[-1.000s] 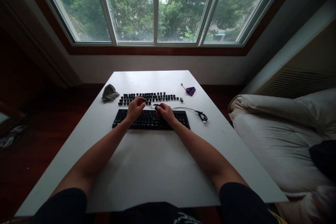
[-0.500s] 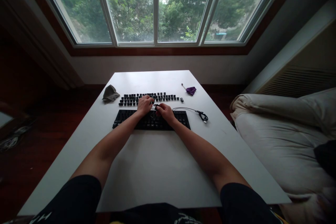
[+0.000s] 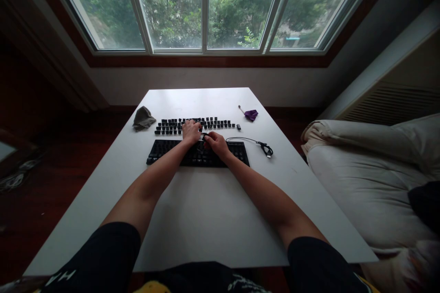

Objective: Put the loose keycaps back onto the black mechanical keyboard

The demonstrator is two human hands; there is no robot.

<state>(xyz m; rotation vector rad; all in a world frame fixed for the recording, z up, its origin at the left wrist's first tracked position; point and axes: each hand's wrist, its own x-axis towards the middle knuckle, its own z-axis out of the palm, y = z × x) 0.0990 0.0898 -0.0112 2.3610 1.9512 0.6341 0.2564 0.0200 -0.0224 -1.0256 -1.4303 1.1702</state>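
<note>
A black keyboard [image 3: 164, 150] lies on the white table, part of it covered by my hands and forearms. Beyond it stand rows of loose black keycaps [image 3: 220, 124]. My left hand [image 3: 191, 132] is over the near side of these rows, fingers bent and close together; whatever they hold is hidden. Just above the keyboard, my right hand [image 3: 216, 143] pinches what looks like a wire keycap puller [image 3: 209, 127], its thin prongs pointing away from me toward the keycaps. The two hands are close together, thumbs nearly meeting.
A grey cloth [image 3: 143, 119] lies at the table's left edge. On the right are a purple cloth [image 3: 251, 115] with a thin stick beside it, and a bundled USB cable [image 3: 266, 149]. A single keycap [image 3: 238, 127] sits at the row's right end. A sofa [image 3: 364, 169] stands to the right.
My left hand has moved slightly forward and right, over the keycap rows. My right hand stays almost where it was, still holding the puller. The view has tilted a little.
</note>
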